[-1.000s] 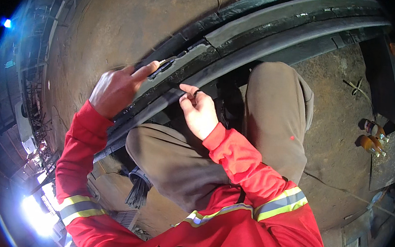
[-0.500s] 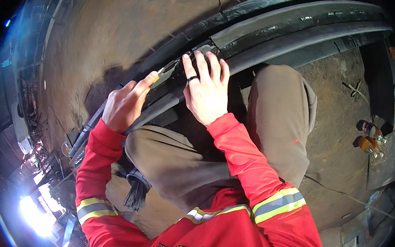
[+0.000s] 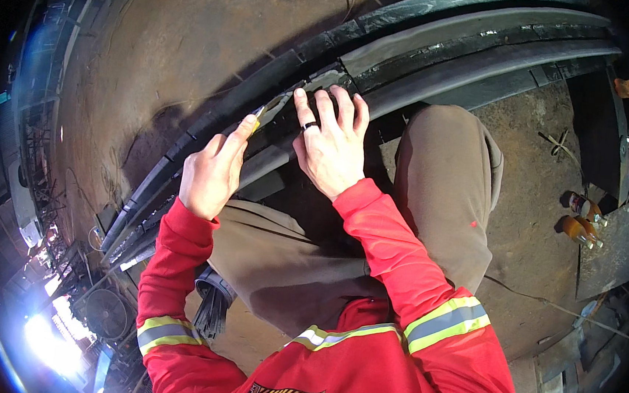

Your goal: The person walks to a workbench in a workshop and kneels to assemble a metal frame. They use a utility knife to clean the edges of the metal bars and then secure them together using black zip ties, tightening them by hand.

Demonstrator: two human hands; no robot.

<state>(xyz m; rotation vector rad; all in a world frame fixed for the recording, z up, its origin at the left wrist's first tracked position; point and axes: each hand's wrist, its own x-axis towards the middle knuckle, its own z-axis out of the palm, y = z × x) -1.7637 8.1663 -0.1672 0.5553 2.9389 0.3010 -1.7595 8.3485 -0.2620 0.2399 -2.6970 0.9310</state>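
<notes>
In my left hand (image 3: 213,170) is a utility knife (image 3: 256,126), its yellow handle mostly covered by my fingers and its thin blade pointing up and right toward my other hand. The blade lies along a long dark beam (image 3: 404,93) with black and grey strips on it. Fingers spread, my right hand (image 3: 331,142) rests its tips on the beam just right of the blade. A dark ring circles one finger. What lies beneath those fingertips is hidden.
My bent knees (image 3: 446,170) sit close behind the beam. A bucket of thin dark rods (image 3: 214,303) stands at my left. On the right are orange bottles (image 3: 578,230) and a crossed bundle of sticks (image 3: 557,145). A fan (image 3: 107,313) stands at the lower left.
My left hand has shifted right with the knife, closer to my right hand, and its wrist has turned more upright. My right hand stays at nearly the same spot on the beam.
</notes>
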